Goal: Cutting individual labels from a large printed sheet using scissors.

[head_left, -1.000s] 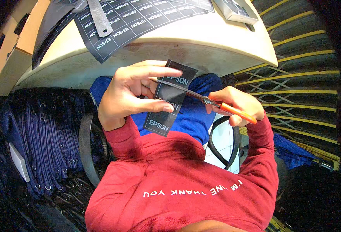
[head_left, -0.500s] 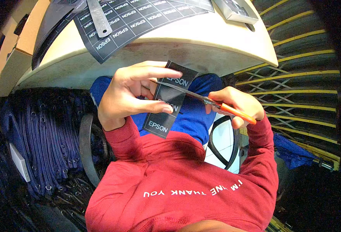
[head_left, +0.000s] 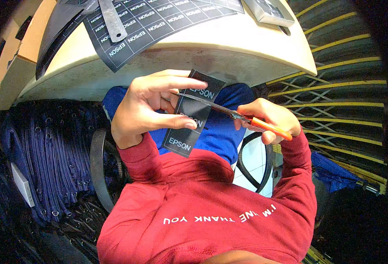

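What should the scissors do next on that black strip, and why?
Probably close the blades a little further across the black strip. The scissors in the right hand already lie across it, and the left hand pinches it flat above and below the blades, so the cut looks only part done.

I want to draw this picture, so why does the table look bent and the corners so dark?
In the head view, the fisheye lens curves the cream table edge near the rim, and the corners fall to black. The middle is sharp and well lit: the left hand pinches the black printed label strip while the right hand works the orange-handled scissors. Below the table lies deep shadow.
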The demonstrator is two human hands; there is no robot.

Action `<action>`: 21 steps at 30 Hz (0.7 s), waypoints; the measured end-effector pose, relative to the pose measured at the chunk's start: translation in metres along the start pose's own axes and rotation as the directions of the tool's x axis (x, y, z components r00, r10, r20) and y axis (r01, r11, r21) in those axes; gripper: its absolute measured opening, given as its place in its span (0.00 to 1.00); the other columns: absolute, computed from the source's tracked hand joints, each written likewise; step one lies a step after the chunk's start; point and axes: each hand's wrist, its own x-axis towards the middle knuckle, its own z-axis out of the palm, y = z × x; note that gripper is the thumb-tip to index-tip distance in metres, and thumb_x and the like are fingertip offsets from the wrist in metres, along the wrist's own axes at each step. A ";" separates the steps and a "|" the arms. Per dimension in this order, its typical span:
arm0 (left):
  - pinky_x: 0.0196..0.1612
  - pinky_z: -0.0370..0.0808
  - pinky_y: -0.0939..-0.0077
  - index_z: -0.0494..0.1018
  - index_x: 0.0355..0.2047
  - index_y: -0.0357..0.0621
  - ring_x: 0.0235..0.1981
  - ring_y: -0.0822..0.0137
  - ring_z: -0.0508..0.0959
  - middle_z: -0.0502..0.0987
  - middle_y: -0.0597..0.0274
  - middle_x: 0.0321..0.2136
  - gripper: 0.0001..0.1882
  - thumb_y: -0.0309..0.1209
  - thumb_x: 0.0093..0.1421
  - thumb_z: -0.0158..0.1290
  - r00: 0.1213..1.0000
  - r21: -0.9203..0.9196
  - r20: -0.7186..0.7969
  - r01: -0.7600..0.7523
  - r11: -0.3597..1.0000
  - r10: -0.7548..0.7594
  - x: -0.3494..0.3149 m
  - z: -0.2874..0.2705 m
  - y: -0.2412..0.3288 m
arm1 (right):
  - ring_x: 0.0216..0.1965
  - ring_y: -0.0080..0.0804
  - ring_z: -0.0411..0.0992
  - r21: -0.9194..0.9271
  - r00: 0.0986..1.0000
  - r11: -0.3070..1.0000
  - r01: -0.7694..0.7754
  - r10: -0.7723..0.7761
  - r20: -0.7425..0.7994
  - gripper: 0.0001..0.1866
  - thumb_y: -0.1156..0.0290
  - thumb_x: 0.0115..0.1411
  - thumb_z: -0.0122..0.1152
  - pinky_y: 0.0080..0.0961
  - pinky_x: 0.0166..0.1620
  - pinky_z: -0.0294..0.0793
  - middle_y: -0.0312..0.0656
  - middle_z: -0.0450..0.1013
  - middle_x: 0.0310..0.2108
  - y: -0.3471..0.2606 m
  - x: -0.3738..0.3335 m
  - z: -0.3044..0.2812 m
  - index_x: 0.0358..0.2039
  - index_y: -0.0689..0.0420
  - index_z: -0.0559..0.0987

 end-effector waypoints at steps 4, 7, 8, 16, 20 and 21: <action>0.26 0.67 0.93 0.73 0.46 0.34 0.28 0.83 0.69 0.68 0.62 0.46 0.30 0.14 0.39 0.65 1.000 -0.020 -0.004 -0.007 1.000 0.007 0.001 0.001 0.000 | 0.18 0.22 0.59 -0.030 1.000 1.000 -0.008 0.008 -0.006 0.52 0.16 0.32 0.45 0.22 0.21 0.58 0.32 0.61 0.17 -0.001 -0.001 0.001 0.29 0.62 0.73; 0.26 0.68 0.93 0.73 0.47 0.34 0.29 0.83 0.70 0.68 0.61 0.46 0.30 0.14 0.39 0.65 1.000 -0.016 -0.003 0.001 1.000 -0.001 0.001 0.002 0.001 | 0.16 0.25 0.60 -0.072 1.000 0.997 -0.001 -0.001 -0.020 0.50 0.17 0.36 0.43 0.23 0.21 0.59 0.33 0.61 0.16 -0.003 -0.001 0.002 0.27 0.61 0.73; 0.26 0.69 0.92 0.73 0.47 0.35 0.29 0.83 0.70 0.68 0.61 0.46 0.30 0.14 0.39 0.65 1.000 -0.032 -0.009 0.002 0.999 -0.002 0.001 0.002 0.001 | 0.16 0.25 0.60 -0.072 1.000 0.997 -0.001 -0.001 -0.020 0.50 0.17 0.36 0.43 0.23 0.21 0.59 0.33 0.61 0.16 -0.004 -0.001 0.002 0.27 0.61 0.73; 0.26 0.69 0.92 0.73 0.47 0.35 0.31 0.81 0.71 0.68 0.61 0.46 0.31 0.15 0.38 0.65 1.000 -0.025 -0.008 0.008 1.000 -0.009 0.000 0.001 0.001 | 0.16 0.28 0.64 -0.133 0.999 0.991 0.010 -0.016 -0.042 0.44 0.24 0.46 0.42 0.25 0.21 0.62 0.37 0.64 0.15 -0.002 -0.001 0.004 0.23 0.61 0.72; 0.39 0.70 0.81 0.73 0.45 0.31 0.39 0.71 0.72 0.69 0.56 0.46 0.33 0.16 0.33 0.67 0.997 -0.020 -0.047 0.061 0.998 -0.062 0.000 0.003 0.006 | 0.16 0.33 0.58 -0.146 0.994 0.984 0.100 -0.105 -0.029 0.26 0.48 0.58 0.54 0.31 0.21 0.59 0.44 0.61 0.14 -0.002 -0.002 0.004 0.23 0.63 0.69; 0.50 0.69 0.71 0.73 0.43 0.27 0.47 0.60 0.73 0.70 0.50 0.47 0.35 0.17 0.28 0.68 0.989 -0.045 -0.089 0.111 0.993 -0.115 0.000 0.004 0.007 | 0.15 0.33 0.58 -0.152 0.994 0.983 0.099 -0.104 -0.029 0.26 0.48 0.58 0.54 0.31 0.21 0.59 0.44 0.60 0.14 -0.001 -0.002 0.004 0.23 0.63 0.69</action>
